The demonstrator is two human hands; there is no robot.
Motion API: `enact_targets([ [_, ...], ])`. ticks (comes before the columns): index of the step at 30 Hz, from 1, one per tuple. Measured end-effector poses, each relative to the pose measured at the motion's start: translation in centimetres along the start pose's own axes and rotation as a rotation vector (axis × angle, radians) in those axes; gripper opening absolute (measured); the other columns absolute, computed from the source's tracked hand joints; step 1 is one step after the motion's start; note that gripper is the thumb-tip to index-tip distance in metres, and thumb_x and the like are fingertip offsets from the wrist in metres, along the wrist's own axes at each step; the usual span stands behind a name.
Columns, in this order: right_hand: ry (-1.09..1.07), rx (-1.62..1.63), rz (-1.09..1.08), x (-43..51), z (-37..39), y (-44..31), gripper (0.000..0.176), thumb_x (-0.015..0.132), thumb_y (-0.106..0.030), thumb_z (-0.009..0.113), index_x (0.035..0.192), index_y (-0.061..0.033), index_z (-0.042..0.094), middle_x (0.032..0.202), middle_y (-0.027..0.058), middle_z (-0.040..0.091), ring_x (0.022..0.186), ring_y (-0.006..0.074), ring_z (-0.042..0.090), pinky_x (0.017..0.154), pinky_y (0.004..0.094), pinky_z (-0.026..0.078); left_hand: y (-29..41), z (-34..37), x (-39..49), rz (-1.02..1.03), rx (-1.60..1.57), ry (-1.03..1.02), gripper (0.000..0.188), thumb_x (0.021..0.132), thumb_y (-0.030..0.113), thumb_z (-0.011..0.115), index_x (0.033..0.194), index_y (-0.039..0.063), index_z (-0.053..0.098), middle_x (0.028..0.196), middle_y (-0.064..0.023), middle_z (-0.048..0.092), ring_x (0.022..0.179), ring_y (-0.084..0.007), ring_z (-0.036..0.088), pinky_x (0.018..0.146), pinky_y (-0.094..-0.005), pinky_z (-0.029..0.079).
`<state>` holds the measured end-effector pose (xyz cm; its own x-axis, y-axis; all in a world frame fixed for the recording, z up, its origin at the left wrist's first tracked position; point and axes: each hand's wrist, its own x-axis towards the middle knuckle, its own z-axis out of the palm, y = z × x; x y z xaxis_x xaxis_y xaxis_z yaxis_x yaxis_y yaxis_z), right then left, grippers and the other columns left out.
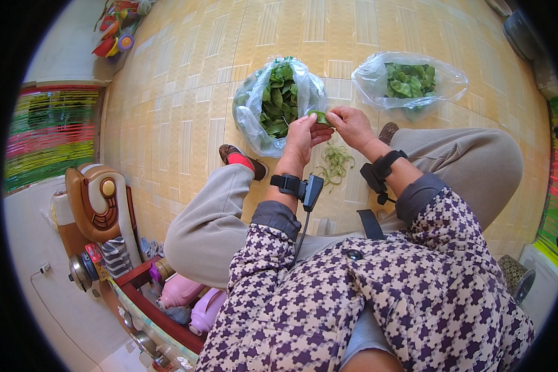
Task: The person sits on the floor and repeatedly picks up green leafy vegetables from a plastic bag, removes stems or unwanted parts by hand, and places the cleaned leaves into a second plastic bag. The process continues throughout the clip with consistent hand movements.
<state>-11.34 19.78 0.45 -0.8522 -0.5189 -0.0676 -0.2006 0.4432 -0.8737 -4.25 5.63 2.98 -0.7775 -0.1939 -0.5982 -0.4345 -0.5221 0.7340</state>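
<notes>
A flat green bean pod (320,118) is pinched between both hands, above the floor. My left hand (303,135) holds its left end between thumb and fingers, and my right hand (352,125) grips its right end. Just left of the hands stands a clear plastic bag (252,124) full of flat green pods (279,100). To the right, a second clear plastic bag (369,76) lies open with fewer green pods (409,81) in it. Below the hands, a small heap of thin green strings (335,162) rests on the tiled floor.
My feet and knees flank the heap, with a brown shoe (262,170) near the left bag. At lower left, pink and purple vacuum flasks (183,290) stand by a dark red wooden frame (158,311). A brown padded armrest (90,204) is beyond them. A dark container (521,35) stands at upper right.
</notes>
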Motion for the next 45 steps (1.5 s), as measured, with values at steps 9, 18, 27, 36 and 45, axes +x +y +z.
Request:
enact_targets([
  [9,0.054,0.138,0.185,0.8,-0.3,1.7,0.034,0.084,-0.039,0.055,0.081,-0.0088,0.072,0.064,0.0107,0.065,0.064,0.0247,0.066,0.062,0.0379,0.05,0.1,-1.2,0.1,-0.002,0.064,0.054,0.027,0.095,0.021,0.046,0.104,-0.001,0.058,0.094,-0.0193,0.068,0.084,-0.0292,0.068,0.076,-0.038,0.056],
  [18,-0.066,0.013,0.144,0.3,0.3,3.8,0.026,0.076,-0.032,0.066,0.086,-0.0079,0.071,0.067,0.0092,0.067,0.067,0.023,0.067,0.067,0.0346,0.052,0.3,-2.7,0.3,0.026,0.11,0.162,0.024,0.095,0.023,0.05,0.099,0.001,0.059,0.09,-0.0158,0.068,0.077,-0.0253,0.068,0.071,-0.036,0.056],
  [27,-0.142,-0.051,0.156,-0.3,-0.4,5.5,0.027,0.076,-0.021,0.068,0.099,-0.006,0.068,0.085,0.0118,0.07,0.078,0.0231,0.068,0.074,0.0342,0.052,0.4,-4.8,0.9,0.074,0.079,0.221,0.023,0.095,0.023,0.053,0.1,0.002,0.061,0.089,-0.0138,0.069,0.076,-0.0227,0.068,0.069,-0.0333,0.056],
  [36,-0.178,0.25,0.253,0.0,-0.9,3.3,0.036,0.085,-0.03,0.065,0.11,-0.0035,0.061,0.089,0.0106,0.068,0.078,0.0154,0.067,0.068,0.0295,0.053,0.1,-4.5,0.7,0.054,0.127,0.242,0.021,0.093,0.024,0.057,0.096,0.004,0.062,0.085,-0.0115,0.069,0.071,-0.0196,0.067,0.064,-0.0301,0.055],
  [45,-0.3,0.793,0.555,-0.8,-0.7,0.8,0.021,0.09,-0.029,0.062,0.09,-0.008,0.061,0.079,0.0019,0.064,0.069,0.0113,0.065,0.06,0.023,0.052,-1.3,-2.1,1.3,0.049,0.148,0.086,0.025,0.09,0.031,0.063,0.088,0.006,0.064,0.075,-0.0049,0.067,0.063,-0.0142,0.063,0.059,-0.0263,0.053],
])
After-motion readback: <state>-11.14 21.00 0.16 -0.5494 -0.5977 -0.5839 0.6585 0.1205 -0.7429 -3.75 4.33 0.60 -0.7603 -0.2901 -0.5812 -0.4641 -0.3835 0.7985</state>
